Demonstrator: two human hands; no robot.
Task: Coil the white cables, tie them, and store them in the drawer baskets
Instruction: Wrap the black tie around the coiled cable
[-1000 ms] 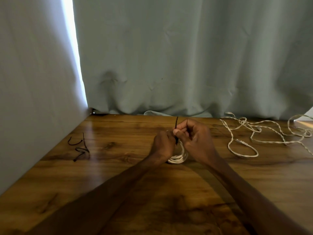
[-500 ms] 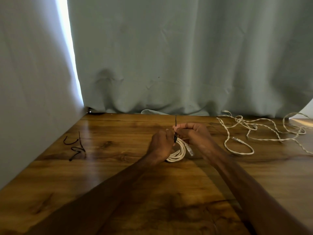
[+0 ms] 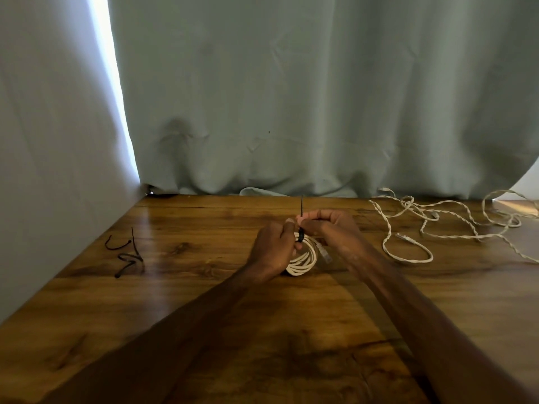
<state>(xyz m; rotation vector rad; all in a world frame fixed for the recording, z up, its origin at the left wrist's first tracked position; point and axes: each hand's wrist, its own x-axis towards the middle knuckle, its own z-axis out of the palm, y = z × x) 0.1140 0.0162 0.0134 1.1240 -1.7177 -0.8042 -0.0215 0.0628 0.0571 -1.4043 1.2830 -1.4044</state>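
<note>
A coiled white round cable [image 3: 304,258] is gripped by the left hand [image 3: 272,249] on the brown wood-grain table [image 3: 204,310]. A thin black tie strip [image 3: 301,205] is looped around the coil's upper edge; its tail is pinched by the right hand [image 3: 329,228] and stands upright. Loose white twisted cables [image 3: 437,225] are seen well apart at right, spare black tie strips [image 3: 128,253] at left, and a pale grey-green cloth curtain [image 3: 291,97] behind.

coiled cable [image 3: 304,259] 1 | cable tangle [image 3: 414,261] 1 | held tie [image 3: 300,236] 1 | spare ties [image 3: 128,257] — 3
</note>
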